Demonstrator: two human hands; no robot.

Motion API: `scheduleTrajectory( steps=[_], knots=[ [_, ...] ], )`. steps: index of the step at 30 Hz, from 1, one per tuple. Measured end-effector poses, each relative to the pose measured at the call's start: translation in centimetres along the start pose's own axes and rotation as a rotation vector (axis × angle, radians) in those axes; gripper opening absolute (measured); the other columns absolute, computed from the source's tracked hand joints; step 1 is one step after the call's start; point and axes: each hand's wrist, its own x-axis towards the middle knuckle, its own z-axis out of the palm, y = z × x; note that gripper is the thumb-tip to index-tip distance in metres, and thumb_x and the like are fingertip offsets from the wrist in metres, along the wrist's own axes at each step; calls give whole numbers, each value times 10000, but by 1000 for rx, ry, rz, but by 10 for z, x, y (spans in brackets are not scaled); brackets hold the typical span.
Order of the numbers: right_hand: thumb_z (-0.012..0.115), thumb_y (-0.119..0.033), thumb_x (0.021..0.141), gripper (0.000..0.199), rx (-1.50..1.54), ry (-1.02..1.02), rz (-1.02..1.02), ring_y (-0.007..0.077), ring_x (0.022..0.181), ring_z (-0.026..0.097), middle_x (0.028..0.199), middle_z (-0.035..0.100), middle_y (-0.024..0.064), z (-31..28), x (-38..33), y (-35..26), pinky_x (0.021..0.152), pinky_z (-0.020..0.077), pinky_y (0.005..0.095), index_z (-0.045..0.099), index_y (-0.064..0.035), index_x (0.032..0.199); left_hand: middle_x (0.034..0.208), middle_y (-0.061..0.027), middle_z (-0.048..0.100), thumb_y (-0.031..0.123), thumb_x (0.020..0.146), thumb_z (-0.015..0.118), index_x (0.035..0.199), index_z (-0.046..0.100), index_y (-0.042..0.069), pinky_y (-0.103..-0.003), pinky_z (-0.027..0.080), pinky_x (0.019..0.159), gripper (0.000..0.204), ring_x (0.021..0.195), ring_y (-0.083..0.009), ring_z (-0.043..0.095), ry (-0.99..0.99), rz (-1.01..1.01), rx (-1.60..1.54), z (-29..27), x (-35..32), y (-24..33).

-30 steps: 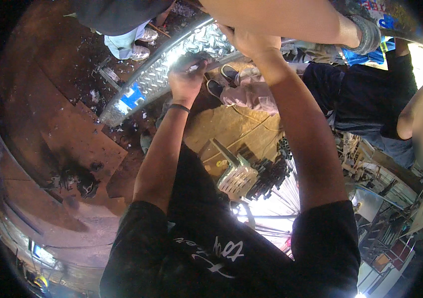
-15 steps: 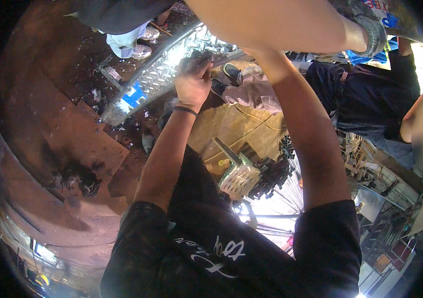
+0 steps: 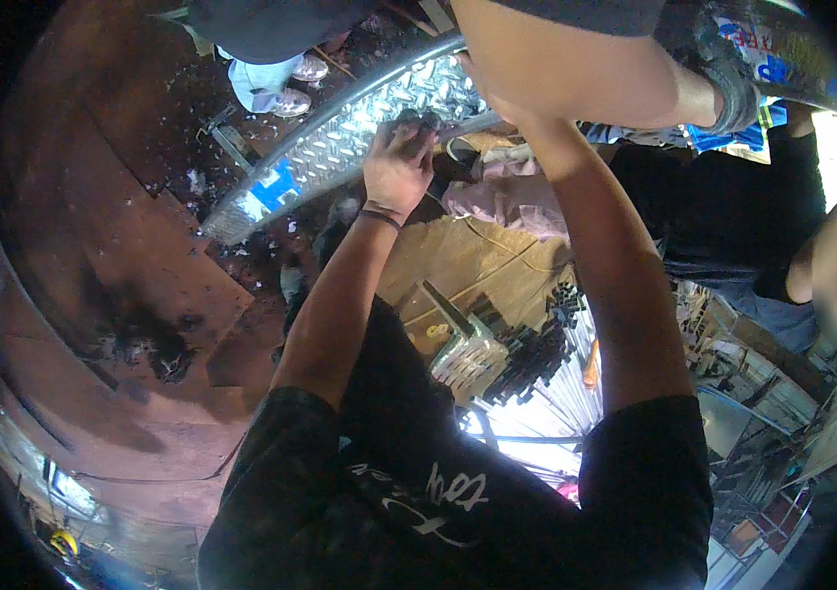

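A long curved piece of silvery tread plate (image 3: 330,138) slants across the upper middle, with a blue patch (image 3: 278,185) near its lower left end. At its near edge is my left hand (image 3: 399,172), a dark band round the wrist. Its blackened fingers are curled together; what they hold, if anything, is hidden. My right hand (image 3: 509,106) reaches up to the plate's right part. Another person's bent bare limb (image 3: 576,69) covers most of it, so its grip does not show.
A person in dark clothes (image 3: 733,197) is at the right. A person in light trousers and pale shoes (image 3: 291,101) stands beyond the plate. A perforated stool-like piece (image 3: 468,364) and stacked dark tubes (image 3: 537,359) lie below my arms. Rusty sheets (image 3: 133,256) cover the left floor.
The plate shows more of its right part now. My left hand has shifted slightly right and down in view, and the other person's limb has moved right.
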Motion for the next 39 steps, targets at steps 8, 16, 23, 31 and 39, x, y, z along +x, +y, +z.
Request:
scheduleTrajectory(
  steps=[8,16,23,31,39],
  knots=[
    [604,-553,955,619,-21,-2,-10,414,1326,518,1385,601,192,1,-4,2,1113,391,572,647,-77,1349,1024,-34,742,146,853,768,1017,794,172,-413,583,750,169,971,-299,664,-7,9,-33,-2,0,-7],
    [613,-548,952,617,-47,7,-5,414,1332,513,1391,598,191,-2,-7,0,1117,389,568,647,-77,1349,1023,-25,714,127,827,757,1045,770,154,-413,574,708,220,911,-278,665,-17,56,-4,-4,3,-4],
    [621,-544,950,615,-61,12,18,415,1338,508,1395,595,190,0,-6,-4,1121,387,565,646,-77,1350,1032,-20,696,136,825,752,1035,761,160,-403,564,694,211,904,-264,654,-36,105,52,-4,-1,-5],
    [630,-539,948,613,-56,12,22,415,1345,502,1401,591,189,2,-8,-3,1125,386,561,646,-78,1350,981,-7,722,163,834,782,998,786,189,-395,577,692,166,866,-254,677,-35,-1,-20,-6,-2,-2],
    [639,-534,945,611,-38,22,-10,415,1352,497,1406,587,187,-1,-10,2,1129,384,558,646,-78,1351,970,-38,736,152,855,775,974,782,168,-401,575,695,121,847,-268,693,-39,1,-14,-3,2,0]
  ],
)
